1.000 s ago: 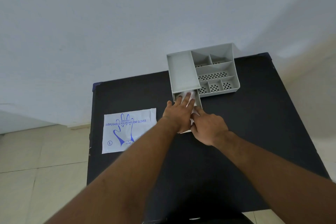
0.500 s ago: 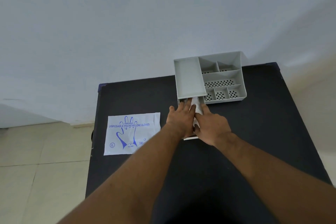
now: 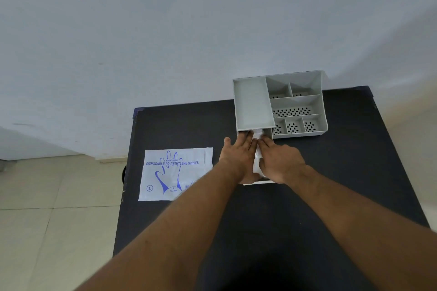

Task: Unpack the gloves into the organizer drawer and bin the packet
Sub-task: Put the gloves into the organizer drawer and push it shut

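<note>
Pale grey wall and beige floor tiles frame a black rectangular table, and on it, toward the one o'clock corner, sits a grey plastic desk organizer with perforated open compartments on top. Its shallow pull-out drawer is drawn toward the person, and both hands lie in it side by side. The left hand is spread fairly wide and flat, palm down, fingertips reaching to the mouth of the organizer body; the right hand is also flat, fingers less spread, pressing just beside it. Neither hand grips anything: they bear down on the stack of thin translucent white polyethylene gloves, visible only as a crinkled strip between the hands and at the drawer's near edge. The step in hand looks like seating the gloves in the drawer. To do it well, the flat palms should squeeze the air out of the slippery film and tuck any edge that rides over the drawer wall, since a raised fold would likely catch under the organizer body when the drawer is pushed shut. One hand could hold the stack down while the other slides the drawer. At nine o'clock from the hands, well apart, the flat white packet printed with a blue glove outline lies on the table, not yet binned; no bin is in view.
</note>
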